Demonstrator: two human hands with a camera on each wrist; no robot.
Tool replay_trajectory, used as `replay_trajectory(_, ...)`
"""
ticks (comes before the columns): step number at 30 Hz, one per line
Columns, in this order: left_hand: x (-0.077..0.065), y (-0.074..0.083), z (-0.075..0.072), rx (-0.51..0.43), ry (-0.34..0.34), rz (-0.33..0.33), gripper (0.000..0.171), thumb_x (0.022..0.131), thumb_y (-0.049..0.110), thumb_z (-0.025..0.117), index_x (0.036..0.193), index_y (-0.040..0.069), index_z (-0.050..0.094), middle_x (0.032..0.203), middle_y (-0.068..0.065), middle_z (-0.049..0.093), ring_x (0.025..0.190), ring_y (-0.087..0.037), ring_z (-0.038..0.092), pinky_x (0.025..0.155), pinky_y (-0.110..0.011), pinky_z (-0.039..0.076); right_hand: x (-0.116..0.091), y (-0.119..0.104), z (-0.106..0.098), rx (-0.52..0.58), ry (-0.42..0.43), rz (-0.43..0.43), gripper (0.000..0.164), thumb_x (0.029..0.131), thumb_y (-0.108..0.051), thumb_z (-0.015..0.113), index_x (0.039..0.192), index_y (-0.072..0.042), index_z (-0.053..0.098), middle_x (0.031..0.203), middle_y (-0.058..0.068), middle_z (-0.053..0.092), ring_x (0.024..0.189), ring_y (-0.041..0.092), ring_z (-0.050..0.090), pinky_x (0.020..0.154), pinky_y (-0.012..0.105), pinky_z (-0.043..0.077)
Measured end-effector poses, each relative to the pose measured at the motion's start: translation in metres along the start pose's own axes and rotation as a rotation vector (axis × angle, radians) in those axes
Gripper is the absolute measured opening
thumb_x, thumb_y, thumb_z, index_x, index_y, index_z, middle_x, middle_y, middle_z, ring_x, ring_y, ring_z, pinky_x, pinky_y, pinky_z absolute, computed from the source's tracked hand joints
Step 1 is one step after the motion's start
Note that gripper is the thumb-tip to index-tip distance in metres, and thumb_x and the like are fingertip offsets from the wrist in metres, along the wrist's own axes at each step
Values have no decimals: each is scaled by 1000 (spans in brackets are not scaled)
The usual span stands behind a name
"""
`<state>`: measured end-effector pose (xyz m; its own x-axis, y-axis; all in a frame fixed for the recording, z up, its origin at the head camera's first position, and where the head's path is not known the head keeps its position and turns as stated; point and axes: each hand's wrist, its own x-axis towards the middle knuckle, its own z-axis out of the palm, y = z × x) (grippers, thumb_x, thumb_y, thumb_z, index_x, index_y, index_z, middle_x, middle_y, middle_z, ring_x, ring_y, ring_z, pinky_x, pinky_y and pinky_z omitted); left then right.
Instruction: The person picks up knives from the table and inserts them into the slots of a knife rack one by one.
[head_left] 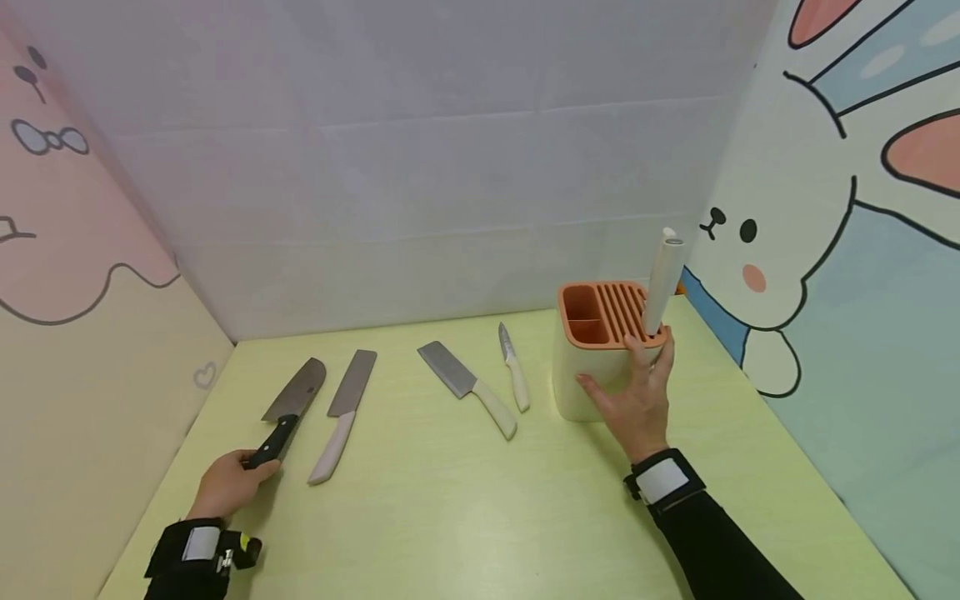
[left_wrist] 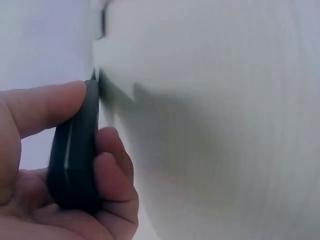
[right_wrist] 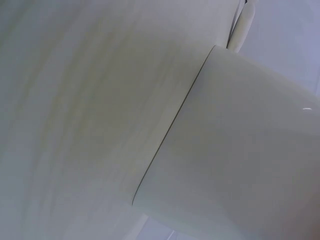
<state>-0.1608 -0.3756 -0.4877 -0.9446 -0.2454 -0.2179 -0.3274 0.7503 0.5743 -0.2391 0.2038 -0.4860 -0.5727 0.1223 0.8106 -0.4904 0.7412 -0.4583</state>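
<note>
At the left of the head view, my left hand point(head_left: 231, 485) grips the black handle of a broad-bladed kitchen knife point(head_left: 297, 390). In the left wrist view, fingers and thumb wrap that dark handle point(left_wrist: 75, 150). My right hand point(head_left: 637, 408) touches the front right of a cream knife block point(head_left: 573, 383) with an orange slotted top, its thumb and fingers spread. White handles point(head_left: 663, 283) stand upright in the block's right end. The right wrist view shows the block's smooth pale wall point(right_wrist: 240, 135); the right hand's fingers cannot be made out there.
Between the hands lie a cleaver with a pinkish-white handle point(head_left: 334, 448), another cleaver with a cream handle point(head_left: 495, 410) and a small paring knife point(head_left: 519, 385). The yellow-green table point(head_left: 450, 525) meets a pale back wall and cartoon-printed side panels.
</note>
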Motion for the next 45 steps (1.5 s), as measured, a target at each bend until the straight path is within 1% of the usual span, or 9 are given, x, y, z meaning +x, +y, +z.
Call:
replay_trajectory(4,-6,1,-4,-249,-19,-100,74,91,40,65,135,-14,39,94,-18,64,82,-26,57,66,-32,48,0,0,0,1,1,-2,84,72,-59,76,137,-23,37,155,23,10,140,37,25,87,61,47)
replay_trajectory(11,-13,9,-7,-759,75,-212,62,86,35,72,132,2,46,92,3,60,83,-13,58,73,-22,52,1,1,1,5,2,-3,83,72,-61,74,137,-23,37,157,19,8,139,37,26,86,62,47)
replay_trajectory(17,-20,13,-6,-1303,177,-276,16,81,12,77,94,12,68,90,3,60,81,-10,59,75,-20,53,1,1,1,4,10,-3,83,72,-63,72,136,-24,37,156,20,9,138,38,27,84,62,48)
replay_trajectory(23,-21,15,3,-1703,270,-261,23,82,0,72,104,5,66,98,-2,58,88,-14,57,80,-23,53,1,2,1,-2,9,-10,83,73,-62,73,137,-24,37,156,22,9,138,38,27,84,62,48)
replay_trajectory(27,-22,21,8,-1747,351,-236,35,80,9,75,113,7,62,105,-3,61,94,-15,62,85,-24,53,0,2,1,-1,6,-8,83,72,-61,74,137,-24,37,156,19,8,138,38,27,85,61,48)
replay_trajectory(33,-17,32,21,-1807,445,7,44,87,18,68,123,5,46,119,-12,57,93,-30,69,97,-38,42,-1,2,1,7,5,-9,84,71,-56,78,137,-23,37,157,17,6,138,38,28,85,61,48)
replay_trajectory(36,-14,36,24,-1875,462,69,42,93,21,61,125,8,39,121,-15,51,90,-35,68,99,-42,37,-1,1,1,5,5,-4,85,71,-54,80,137,-23,37,157,19,7,138,38,28,84,60,49)
replay_trajectory(40,-11,39,23,-1962,462,33,42,95,28,56,128,17,33,129,-12,42,86,-40,67,98,-44,41,-2,1,1,0,7,0,84,71,-55,79,137,-24,37,156,21,8,138,39,29,83,61,49)
replay_trajectory(45,-10,37,22,-2098,457,-36,43,96,27,56,129,21,30,136,-5,35,106,-46,60,102,-45,38,-2,2,1,1,10,-9,83,72,-58,76,138,-24,37,156,22,8,138,39,28,84,61,48)
